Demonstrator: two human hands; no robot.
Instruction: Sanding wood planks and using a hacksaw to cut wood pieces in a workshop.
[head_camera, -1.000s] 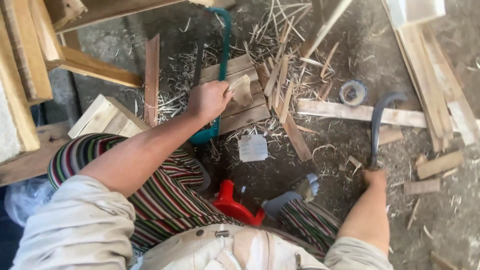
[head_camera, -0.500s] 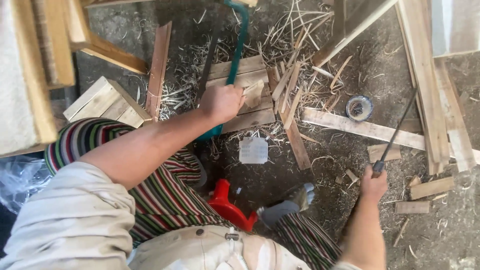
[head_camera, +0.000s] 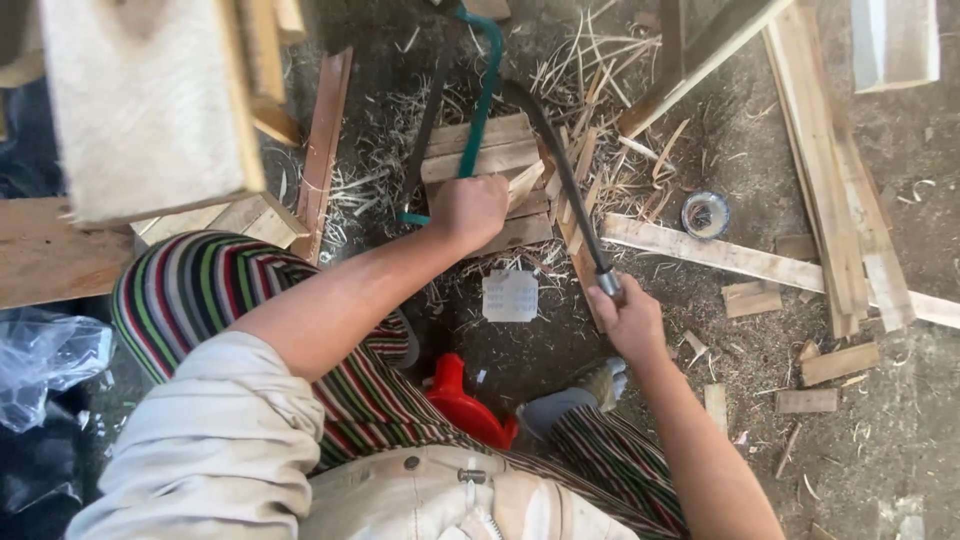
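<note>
Head view: left hand (head_camera: 468, 208) closed on wood strip (head_camera: 524, 183), right grip (head_camera: 626, 318) clenched around curved blade's (head_camera: 560, 160) handle, both arms outstretched.

Two hands work here: the left hand (head_camera: 468, 208) and the right hand (head_camera: 628, 322). One curved blade (head_camera: 560, 170), one green saw (head_camera: 480, 100), one roll of tape (head_camera: 706, 215), one paper tag (head_camera: 510, 296).

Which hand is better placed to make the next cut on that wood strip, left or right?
Right, most likely. The right hand already grips the handle of the curved blade, whose edge lies over the wood strip. The left hand is pinning that strip on the stacked boards, so it looks committed to steadying.
</note>
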